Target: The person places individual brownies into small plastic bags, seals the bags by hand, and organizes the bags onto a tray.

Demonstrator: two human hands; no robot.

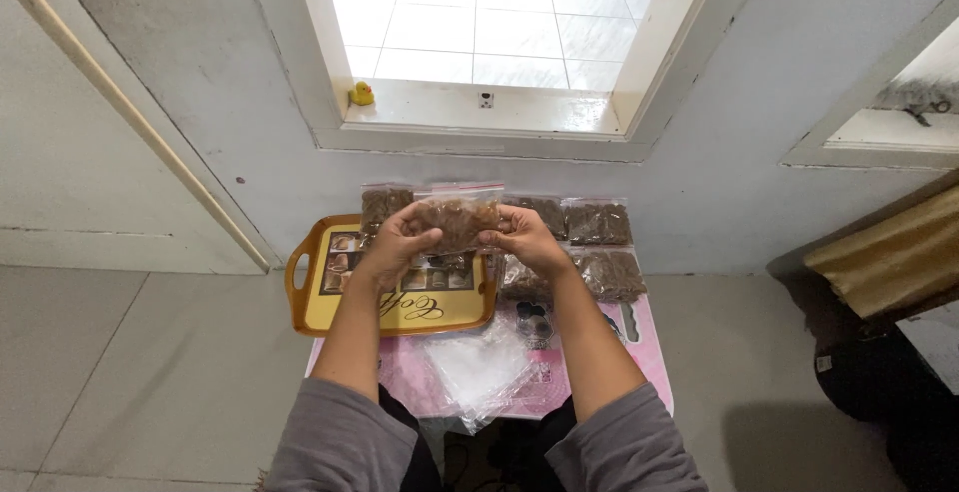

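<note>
A: Overhead, head view. Left hand and right hand meet above the tabletop; what sits between them?

B: A clear bag of brown pieces, held up in the air. Fingers of both hands are closed on its two lower corners, thumbs in front.

A: Edges?

B: The bag hangs over the right rim of the yellow tray, which overhangs the tabletop's left edge. More filled bags stand in rows just behind and to the right, against the grey wall.

A: Open room?

B: Bare floor lies to the left. Empty clear bags lie near the tabletop's front edge, between the forearms.
</note>
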